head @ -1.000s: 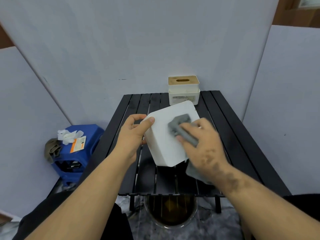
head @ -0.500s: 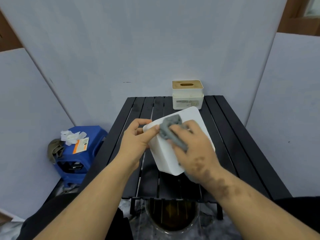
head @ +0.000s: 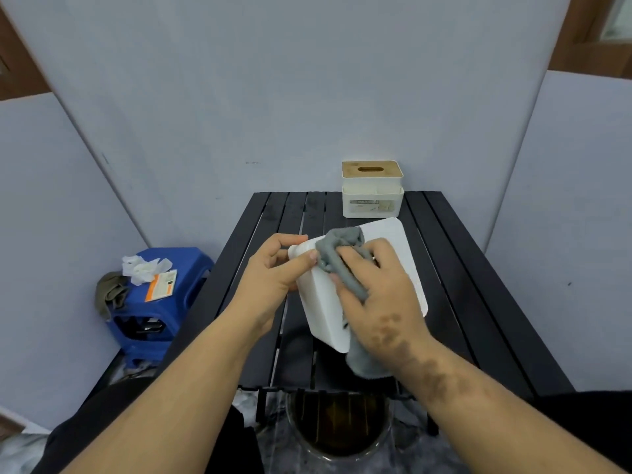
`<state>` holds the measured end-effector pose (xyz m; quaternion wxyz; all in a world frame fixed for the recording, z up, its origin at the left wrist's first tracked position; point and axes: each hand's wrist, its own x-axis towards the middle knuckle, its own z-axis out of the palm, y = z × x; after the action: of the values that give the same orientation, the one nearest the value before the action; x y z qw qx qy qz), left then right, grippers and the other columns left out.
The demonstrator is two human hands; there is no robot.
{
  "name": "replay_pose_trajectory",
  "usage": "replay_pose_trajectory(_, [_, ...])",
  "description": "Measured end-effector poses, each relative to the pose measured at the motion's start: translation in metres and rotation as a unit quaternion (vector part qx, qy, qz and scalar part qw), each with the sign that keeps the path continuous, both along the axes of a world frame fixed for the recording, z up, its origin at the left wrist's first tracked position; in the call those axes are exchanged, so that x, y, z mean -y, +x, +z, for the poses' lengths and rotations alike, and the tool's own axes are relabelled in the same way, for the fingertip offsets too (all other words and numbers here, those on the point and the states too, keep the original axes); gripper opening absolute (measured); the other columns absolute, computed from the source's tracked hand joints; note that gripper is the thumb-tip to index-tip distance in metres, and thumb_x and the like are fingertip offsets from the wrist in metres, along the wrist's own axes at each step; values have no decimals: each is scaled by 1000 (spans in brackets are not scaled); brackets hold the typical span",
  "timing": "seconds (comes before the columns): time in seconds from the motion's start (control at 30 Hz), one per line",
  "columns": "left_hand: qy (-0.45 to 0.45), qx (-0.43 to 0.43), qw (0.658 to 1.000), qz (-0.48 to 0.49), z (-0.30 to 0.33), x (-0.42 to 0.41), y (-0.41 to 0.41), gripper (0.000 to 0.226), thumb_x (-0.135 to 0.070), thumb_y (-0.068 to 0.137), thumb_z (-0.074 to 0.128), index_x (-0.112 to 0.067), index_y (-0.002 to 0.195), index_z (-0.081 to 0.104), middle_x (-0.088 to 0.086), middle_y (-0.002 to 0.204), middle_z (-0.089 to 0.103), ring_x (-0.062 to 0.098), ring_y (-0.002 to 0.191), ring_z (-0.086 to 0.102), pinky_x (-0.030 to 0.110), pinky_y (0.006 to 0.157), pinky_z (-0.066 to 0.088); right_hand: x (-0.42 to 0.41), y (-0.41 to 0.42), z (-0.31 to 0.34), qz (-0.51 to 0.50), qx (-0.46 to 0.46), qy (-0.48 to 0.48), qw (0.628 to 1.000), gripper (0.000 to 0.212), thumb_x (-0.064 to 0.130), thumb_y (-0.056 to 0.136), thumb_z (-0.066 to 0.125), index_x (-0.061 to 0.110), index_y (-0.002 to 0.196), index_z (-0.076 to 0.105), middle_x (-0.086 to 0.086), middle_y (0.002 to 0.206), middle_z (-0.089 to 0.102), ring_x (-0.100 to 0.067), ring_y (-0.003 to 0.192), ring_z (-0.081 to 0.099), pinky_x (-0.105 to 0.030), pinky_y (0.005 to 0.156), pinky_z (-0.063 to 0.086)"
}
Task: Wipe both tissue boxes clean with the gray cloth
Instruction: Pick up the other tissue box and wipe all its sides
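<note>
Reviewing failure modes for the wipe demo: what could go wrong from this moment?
1. The white tissue box is tilted up off the black slatted table, held only by the left hand at one corner; pressure from the right hand could twist it loose.
2. The gray cloth hangs below the box's near edge and might snag in a slat gap.
3. The wood-lidded tissue box sits close behind and could get bumped.

A black slatted table [head: 458, 285] is seen from above, its slats running away from the viewer toward a grey panel wall. One tissue box with a wooden lid [head: 372, 189] is stood upright on the far edge, right of centre, its slot facing up. Whether the tilted white box nearer the viewer touches the slats cannot be determined.
</note>
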<state>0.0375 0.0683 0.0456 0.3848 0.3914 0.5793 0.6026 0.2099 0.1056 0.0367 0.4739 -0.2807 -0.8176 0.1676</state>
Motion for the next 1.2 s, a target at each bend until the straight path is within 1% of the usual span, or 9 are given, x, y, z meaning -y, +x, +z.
replay_pose_trajectory(0.07, [-3, 2, 1000, 3, 0, 1, -1, 40, -33, 77, 82, -21, 113, 70, 9, 104, 71, 20, 96, 70, 37, 78, 59, -15, 9, 2, -9, 23, 17, 1000, 35, 14, 88, 70, 19, 122, 68, -3, 99, 49, -17, 82, 55, -28, 73, 51])
replay_pose_trajectory(0.2, [-9, 7, 1000, 29, -2, 2, 0, 31, -27, 83, 84, -24, 110, 71, 15, 116, 70, 24, 102, 69, 37, 79, 60, -56, 38, 6, -126, -61, -103, 985, 33, 24, 90, 71, 22, 123, 68, 0, 104, 52, -11, 92, 56, -4, 81, 42])
replay_pose_trajectory(0.37, [-2, 13, 999, 45, -3, 2, 6, 38, -37, 71, 84, -27, 105, 72, 14, 110, 72, 22, 97, 69, 44, 89, 59, -23, 17, -7, -131, -10, -68, 989, 34, 23, 92, 64, 20, 125, 61, 2, 105, 42, -4, 76, 47, -11, 66, 41])
replay_pose_trajectory(0.5, [0, 29, 998, 54, -3, -1, 0, 28, -21, 86, 81, -14, 111, 68, 10, 84, 71, 23, 78, 70, 34, 65, 59, 18, 2, -23, 41, 115, 60, 991, 35, 22, 86, 55, 22, 121, 53, -4, 100, 46, -21, 74, 51, -34, 56, 51])
replay_pose_trajectory(0.57, [-1, 28, 998, 52, -1, -1, -3, 22, -18, 90, 77, -14, 109, 68, 5, 80, 71, 20, 76, 70, 34, 62, 59, 4, 15, -23, 51, 176, 120, 976, 34, 25, 86, 49, 24, 120, 52, -8, 98, 52, -29, 75, 55, -36, 52, 52])
replay_pose_trajectory(0.77, [-13, 16, 998, 64, -3, -1, -3, 23, -24, 89, 78, -19, 108, 68, 15, 104, 72, 23, 90, 71, 42, 75, 61, -51, 66, -34, -149, 65, -41, 986, 33, 17, 94, 62, 14, 126, 61, -1, 103, 44, -23, 82, 54, -34, 70, 50])
replay_pose_trajectory(0.93, [-5, 5, 997, 76, -5, -4, 1, 22, -27, 88, 79, -22, 106, 68, 26, 113, 70, 28, 94, 71, 50, 83, 60, 13, 42, -36, -7, 155, 62, 986, 44, 12, 80, 63, 22, 122, 54, -4, 101, 48, -26, 70, 54, -33, 58, 52])
replay_pose_trajectory(1.03, [-2, -7, 998, 68, -4, -3, 2, 20, -26, 89, 79, -22, 104, 67, 27, 111, 71, 26, 91, 71, 49, 82, 59, 26, 41, -36, 71, 235, 120, 962, 37, 17, 87, 57, 21, 123, 55, -6, 94, 50, -24, 68, 50, -34, 51, 50])
replay_pose_trajectory(1.2, [-4, -15, 997, 78, -2, -1, 2, 21, -27, 88, 79, -21, 104, 68, 24, 109, 72, 32, 97, 73, 49, 78, 62, -27, 86, -46, -49, 127, -1, 991, 37, 11, 89, 63, 31, 118, 53, 4, 101, 43, -18, 74, 54, -39, 62, 56])
